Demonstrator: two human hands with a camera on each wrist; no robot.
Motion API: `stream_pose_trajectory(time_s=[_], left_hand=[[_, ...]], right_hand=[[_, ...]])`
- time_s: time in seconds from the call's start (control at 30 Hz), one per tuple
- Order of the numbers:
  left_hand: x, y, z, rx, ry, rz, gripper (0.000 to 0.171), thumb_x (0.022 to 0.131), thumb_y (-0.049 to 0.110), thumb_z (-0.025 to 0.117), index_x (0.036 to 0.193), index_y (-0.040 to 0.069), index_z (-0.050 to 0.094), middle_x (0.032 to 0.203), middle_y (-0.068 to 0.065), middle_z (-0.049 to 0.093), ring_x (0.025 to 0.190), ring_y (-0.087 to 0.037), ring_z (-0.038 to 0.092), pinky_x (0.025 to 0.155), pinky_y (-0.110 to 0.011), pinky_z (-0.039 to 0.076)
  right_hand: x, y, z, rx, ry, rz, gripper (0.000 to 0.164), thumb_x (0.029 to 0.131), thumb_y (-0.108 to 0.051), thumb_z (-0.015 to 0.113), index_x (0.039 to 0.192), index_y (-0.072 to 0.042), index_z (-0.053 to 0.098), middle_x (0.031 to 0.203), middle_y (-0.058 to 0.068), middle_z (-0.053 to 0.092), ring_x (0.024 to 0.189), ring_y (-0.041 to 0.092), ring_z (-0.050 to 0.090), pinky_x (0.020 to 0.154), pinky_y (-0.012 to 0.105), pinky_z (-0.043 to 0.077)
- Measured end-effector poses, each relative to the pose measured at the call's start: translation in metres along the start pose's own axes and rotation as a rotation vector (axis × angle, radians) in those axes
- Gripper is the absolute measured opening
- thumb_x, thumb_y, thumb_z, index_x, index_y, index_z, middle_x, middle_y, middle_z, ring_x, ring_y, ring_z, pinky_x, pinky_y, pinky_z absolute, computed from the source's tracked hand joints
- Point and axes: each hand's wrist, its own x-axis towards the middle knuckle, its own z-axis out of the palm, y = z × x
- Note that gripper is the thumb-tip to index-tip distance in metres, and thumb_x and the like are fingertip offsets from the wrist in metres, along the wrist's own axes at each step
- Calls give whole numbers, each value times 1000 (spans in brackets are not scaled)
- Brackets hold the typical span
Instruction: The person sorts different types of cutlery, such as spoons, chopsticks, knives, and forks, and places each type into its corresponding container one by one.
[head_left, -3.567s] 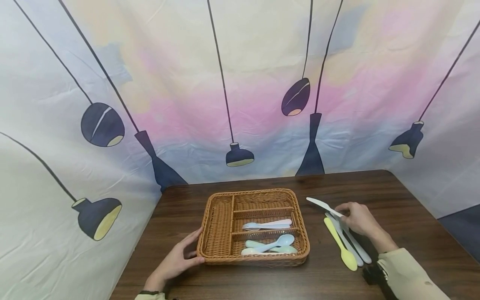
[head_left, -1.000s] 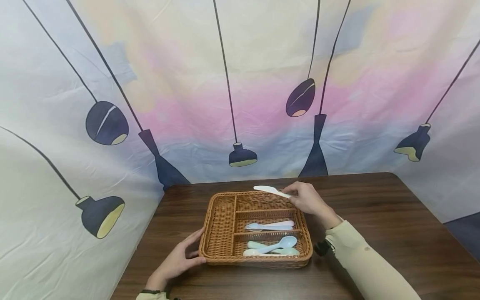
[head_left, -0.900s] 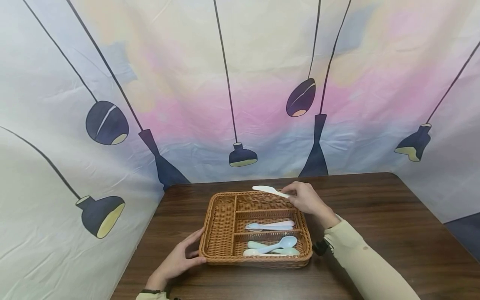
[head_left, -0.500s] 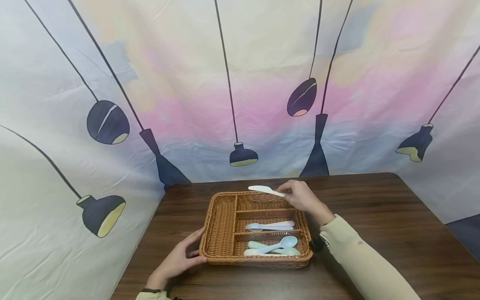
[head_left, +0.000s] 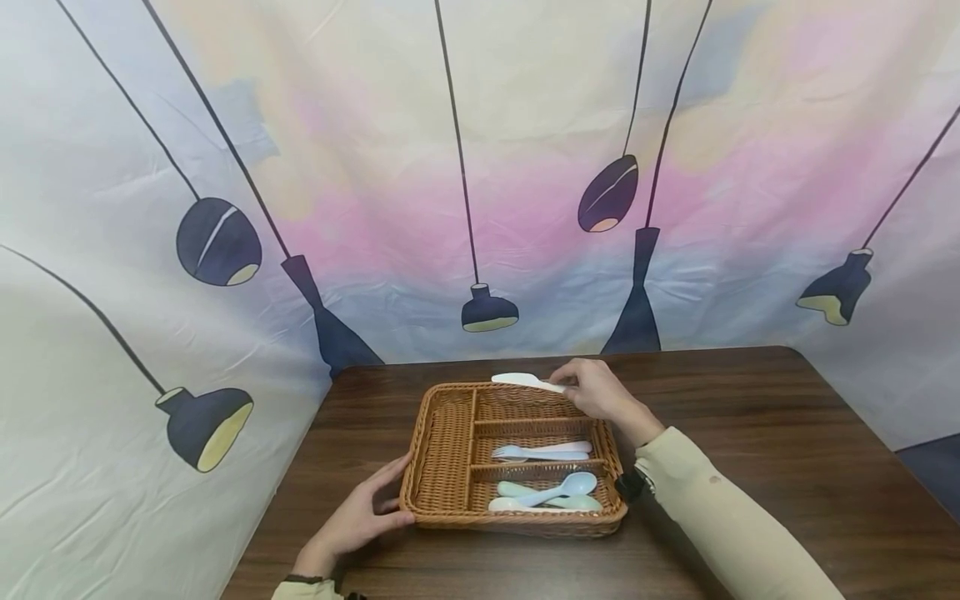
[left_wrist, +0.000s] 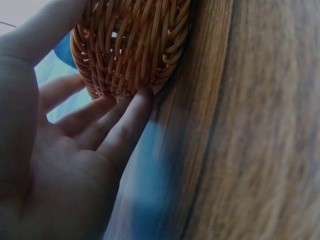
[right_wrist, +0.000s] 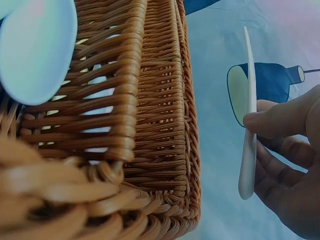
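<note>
My right hand [head_left: 600, 392] pinches a white plastic knife [head_left: 525, 381] by its handle between thumb and fingers, level over the back rim of the wicker basket [head_left: 438, 454]. The right wrist view shows the knife [right_wrist: 249, 115] edge-on, beside the basket's wall. My left hand [head_left: 358, 518] rests at the basket's front left corner, thumb on the front; in the left wrist view its fairly straight fingertips touch the wicker. Light blue and pink forks [head_left: 540, 452] lie in the middle right compartment. Blue, green and cream spoons [head_left: 547, 492] lie in the front right one.
The basket stands on a dark wooden table [head_left: 720, 392]. A long left compartment and the back right compartment hold no cutlery that shows. A cloth backdrop [head_left: 375, 192] printed with hanging lamps rises behind the table. My right forearm [head_left: 720, 500] covers part of the tabletop.
My right hand has lifted the white knife from the table's right side and carried it left over the basket's back. The yellow spoon and pale knives are out of sight, where my forearm lies.
</note>
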Motion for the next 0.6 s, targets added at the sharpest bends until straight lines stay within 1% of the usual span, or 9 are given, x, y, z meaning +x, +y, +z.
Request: stream_pose_trajectory(time_s=[0.1,0.27,0.43,0.6], left_hand=[[0,0,0,-1,-1,-3,88,84,19,77,156,19,26,160,-20,20,140,-39,26,96,-25,51],[1,0,0,-5,-7,1,88,84,19,78,156,19,26,160,-19,20,140,-39,26,96,-25,51],[0,0,0,4,-1,12,88,84,19,78,155,19,27,159,-19,20,140,-39,26,96,-25,51],[0,1,0,10,1,16,88,83,21,78,155,19,27,159,-19,21,139,-39,26,96,-25,51]], right_hand=[[1,1,2,-5,-5,-2,31,89,-2,67,116,-17,72,116,6,65,97,24,62,76,39,55],[0,1,1,-3,-11,-11,39,86,-3,72,123,-16,68,124,7,62,109,30,59,85,46,54],[-1,2,0,10,7,-24,37,87,-5,72,122,-15,68,123,7,63,108,29,60,83,46,55],[-3,1,0,32,12,-16,36,87,-7,72,122,-15,68,122,7,64,109,28,61,84,45,55]])
